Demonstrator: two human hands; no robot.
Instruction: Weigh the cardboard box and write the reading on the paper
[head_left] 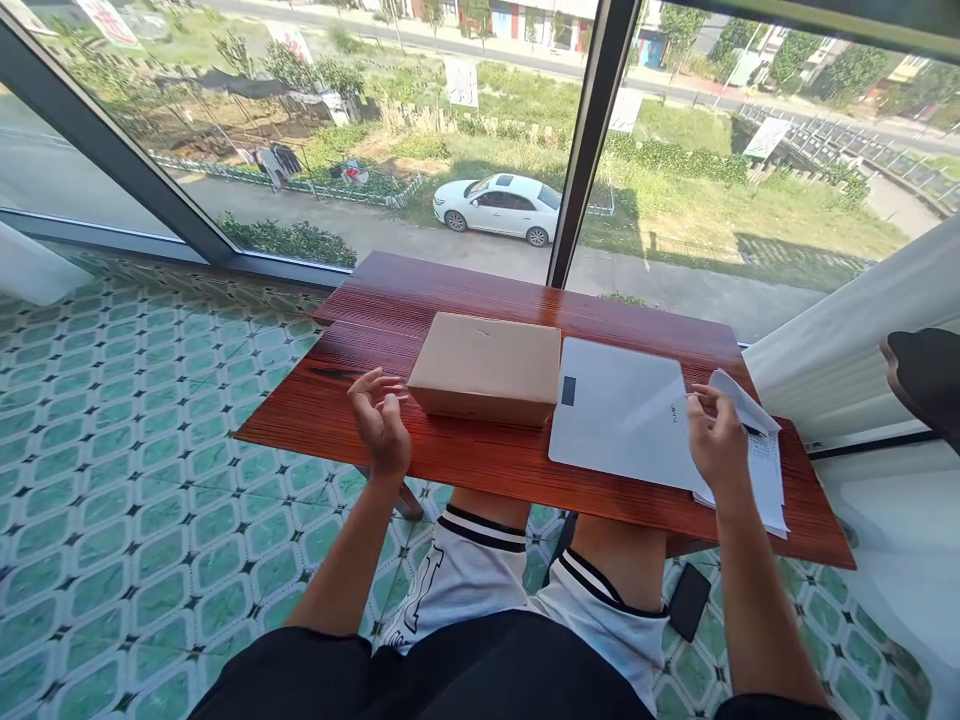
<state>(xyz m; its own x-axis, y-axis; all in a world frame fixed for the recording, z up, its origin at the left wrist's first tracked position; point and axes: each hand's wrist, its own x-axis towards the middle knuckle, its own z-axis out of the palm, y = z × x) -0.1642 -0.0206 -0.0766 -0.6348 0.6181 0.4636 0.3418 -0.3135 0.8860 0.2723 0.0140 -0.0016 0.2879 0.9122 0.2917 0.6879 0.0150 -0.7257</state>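
Note:
A closed brown cardboard box [486, 366] lies in the middle of a small red-brown wooden table [465, 455]. My left hand [380, 424] hovers just left of the box, fingers loosely curled and apart, holding nothing. To the right of the box lies a white poly mailer bag [619, 412] with a small dark patch at its left edge. My right hand [718, 440] rests at the bag's right edge and grips the top of a stack of printed paper sheets [763, 462], lifting one curled sheet.
A black phone [688, 600] lies on the green patterned tile floor under the table's right end. Large window panes and a dark frame post [589, 140] stand right behind the table. A white curtain [847, 340] hangs at the right.

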